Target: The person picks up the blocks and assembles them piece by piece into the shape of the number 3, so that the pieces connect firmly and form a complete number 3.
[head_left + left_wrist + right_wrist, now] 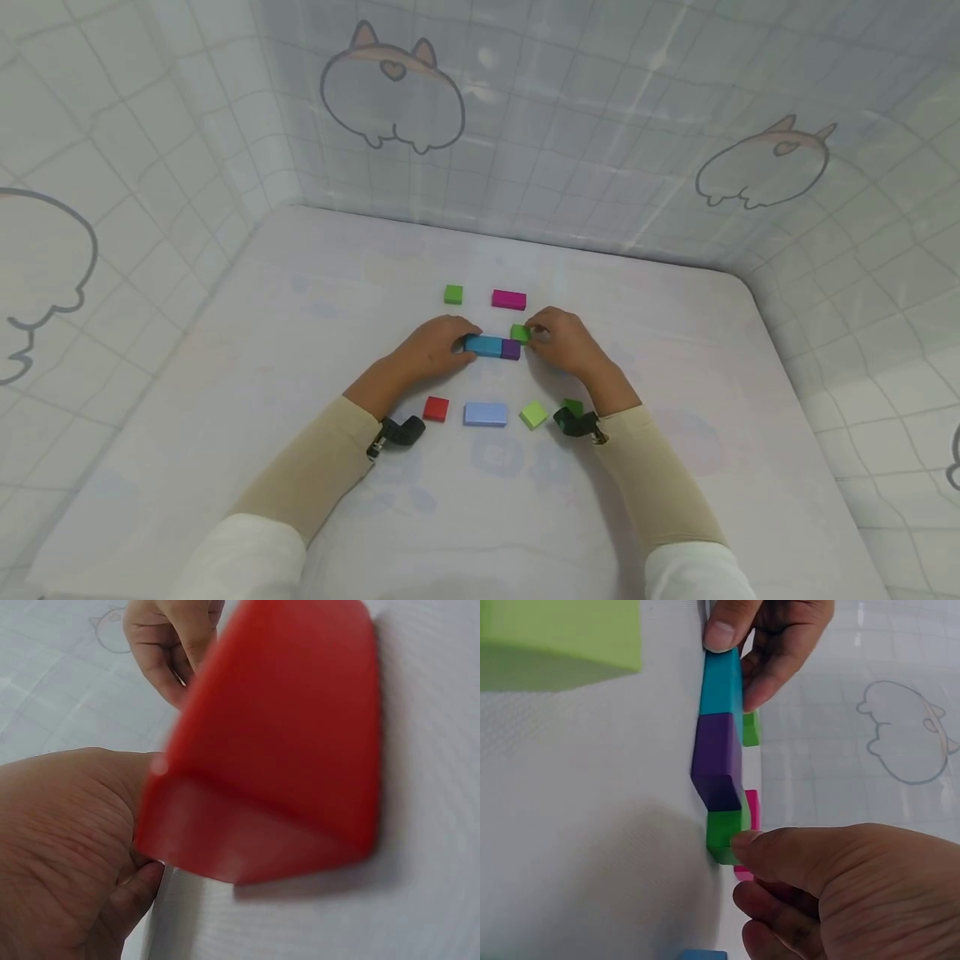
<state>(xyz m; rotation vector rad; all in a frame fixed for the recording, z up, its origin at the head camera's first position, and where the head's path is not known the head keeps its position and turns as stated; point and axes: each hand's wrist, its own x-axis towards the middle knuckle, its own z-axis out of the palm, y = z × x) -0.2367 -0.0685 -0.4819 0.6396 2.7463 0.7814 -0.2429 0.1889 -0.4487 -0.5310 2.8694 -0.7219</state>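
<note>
My left hand (435, 348) pinches the left end of a blue block (483, 346) between thumb and fingers. A purple block (511, 349) touches the blue one's right end, in line with it. My right hand (567, 343) pinches a green block (520, 333) just behind the purple one. In the right wrist view the thumb lies on the green block (727, 836), close against the purple block (718, 761); the other fingers curl below. A red block (285, 735) hides the left fingertips in the left wrist view.
Behind the hands lie a green block (453, 294) and a magenta block (509, 299). Nearer are a red block (436, 408), a light blue block (486, 414), a lime block (534, 415) and a dark green block (573, 407), partly covered by the right wrist camera (576, 422).
</note>
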